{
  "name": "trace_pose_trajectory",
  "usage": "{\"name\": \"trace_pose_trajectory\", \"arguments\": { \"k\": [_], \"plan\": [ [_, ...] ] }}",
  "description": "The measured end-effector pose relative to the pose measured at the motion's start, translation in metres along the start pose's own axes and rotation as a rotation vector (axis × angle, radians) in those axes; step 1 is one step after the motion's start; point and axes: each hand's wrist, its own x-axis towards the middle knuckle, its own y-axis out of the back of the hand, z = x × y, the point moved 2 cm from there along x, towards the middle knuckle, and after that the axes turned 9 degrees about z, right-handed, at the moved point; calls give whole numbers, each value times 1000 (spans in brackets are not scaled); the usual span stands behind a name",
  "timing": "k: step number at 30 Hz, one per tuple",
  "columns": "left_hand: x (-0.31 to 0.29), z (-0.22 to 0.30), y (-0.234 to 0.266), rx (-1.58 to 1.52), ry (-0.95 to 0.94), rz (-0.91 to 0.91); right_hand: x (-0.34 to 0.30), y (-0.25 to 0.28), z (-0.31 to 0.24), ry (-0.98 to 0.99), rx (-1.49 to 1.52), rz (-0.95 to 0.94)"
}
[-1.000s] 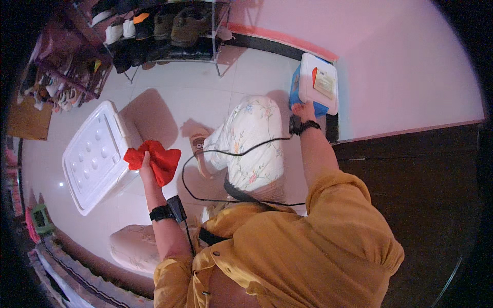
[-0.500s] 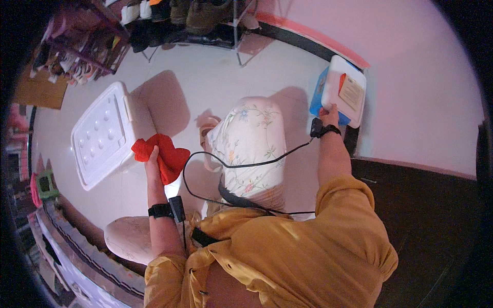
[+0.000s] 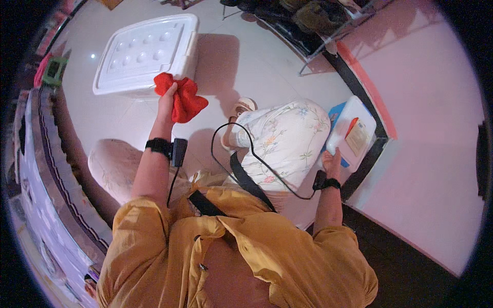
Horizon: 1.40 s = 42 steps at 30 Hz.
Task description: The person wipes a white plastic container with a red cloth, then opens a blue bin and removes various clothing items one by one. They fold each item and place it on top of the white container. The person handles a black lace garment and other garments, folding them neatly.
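our left hand [image 3: 167,100] closed round a red cloth [image 3: 188,102], white bin [image 3: 146,54] just past it, our right hand [image 3: 332,161] at a white-lidded blue box [image 3: 350,112], can't really tell its grip

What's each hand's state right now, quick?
Left hand: closed, holding a red cloth.
Right hand: at the near edge of the white-lidded blue box; grip unclear.

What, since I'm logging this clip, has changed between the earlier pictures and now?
Mostly the view has turned: in frame, the white box sits farther up and right, the blue box farther down and right. Nothing was visibly grasped or let go. The left hand still grips the red cloth by the white box; the right hand stays at the blue box's near edge.
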Motion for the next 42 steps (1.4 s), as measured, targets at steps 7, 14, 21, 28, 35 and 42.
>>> {"name": "trace_pose_trajectory", "arguments": {
  "k": [7,14,21,28,35,42],
  "plan": [
    [40,1,-9,-90,71,41,-42,-64,36,-157,-265,-362],
    [69,7,-39,5,34,91,-46,-40,12,109,-756,-598],
    [91,29,-80,202,-36,98,-51,-69,4,-99,-788,-621],
    [71,-12,-85,323,168,-160,-76,-119,16,-258,-755,-600],
    [52,-40,-96,385,286,-174,-99,-196,3,-356,-876,-665],
    [30,-34,-72,272,384,-102,-109,-284,-2,-154,-1251,-924]
  ]
}}
